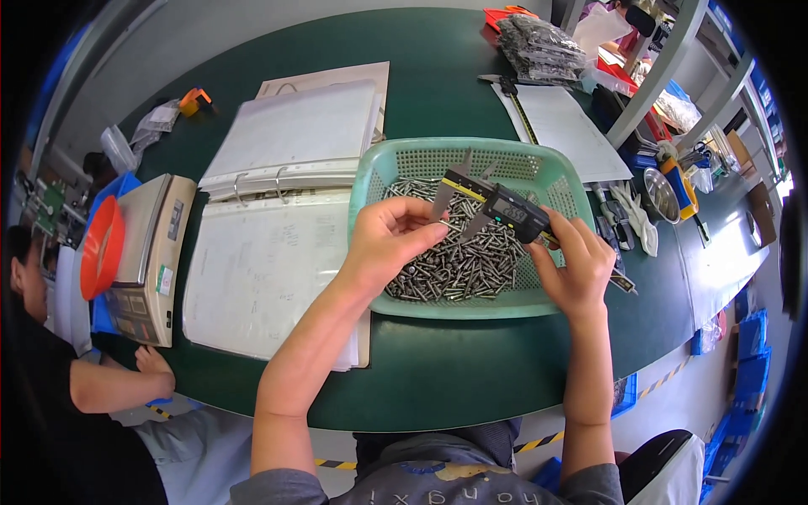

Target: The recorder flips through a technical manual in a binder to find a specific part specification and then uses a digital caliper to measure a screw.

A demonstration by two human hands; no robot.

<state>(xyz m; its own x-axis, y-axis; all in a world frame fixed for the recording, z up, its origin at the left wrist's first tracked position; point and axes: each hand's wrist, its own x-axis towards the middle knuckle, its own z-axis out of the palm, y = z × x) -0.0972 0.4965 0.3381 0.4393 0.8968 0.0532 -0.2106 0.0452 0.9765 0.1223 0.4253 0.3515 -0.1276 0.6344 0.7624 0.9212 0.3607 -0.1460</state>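
Note:
My right hand (581,259) is closed around the back end of a digital caliper (515,214), which is tilted over a green plastic basket (467,312). The caliper's jaws are apart and point toward my left hand (383,241). Thumb and fingertips of that hand pinch a small metal screw (450,225) between the jaws; its far end is partly hidden by them. Beneath, a heap of similar metal screws (471,265) covers part of the basket's perforated floor.
An open ring binder (252,278) lies left of the basket, beside a weighing scale (151,227) with an orange tray (103,248). Another caliper (519,109) rests on white paper (564,126) behind. Gloves (635,217) and a metal bowl (661,195) are right. A co-worker's hand (154,362) rests at the left edge.

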